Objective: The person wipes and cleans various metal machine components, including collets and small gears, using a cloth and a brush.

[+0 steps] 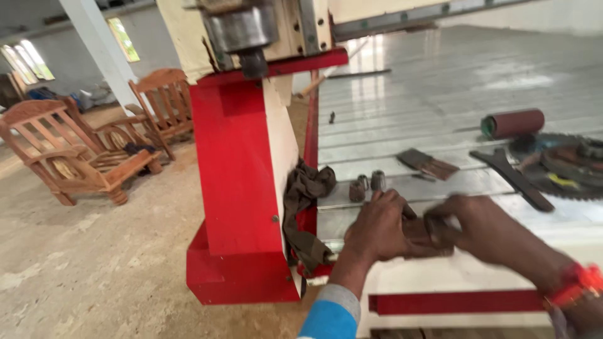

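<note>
A small dark brown block-like object was held between both hands at the near edge of the grey metal desk, just above the cream and red front of the machine. The left hand was curled over the object's left end, its fingers closed on it, and the right hand was closed on the right end; motion blur kept the exact grip of the right fingers from being made out. A blue and grey sleeve was worn on the left arm and a red band on the right wrist. Just beyond the left hand, three small metal cylinders were set upright on the desk, close together. A dark rag was draped over the desk's left edge, beside the red column of the machine, under whose head a metal spindle was seen. Farther right on the desk a flat dark wrench, a roll of reddish sandpaper, a circular saw blade and a brown brush-like piece were laid, well apart from the hands. Two wooden armchairs were stood on the concrete floor to the left.
</note>
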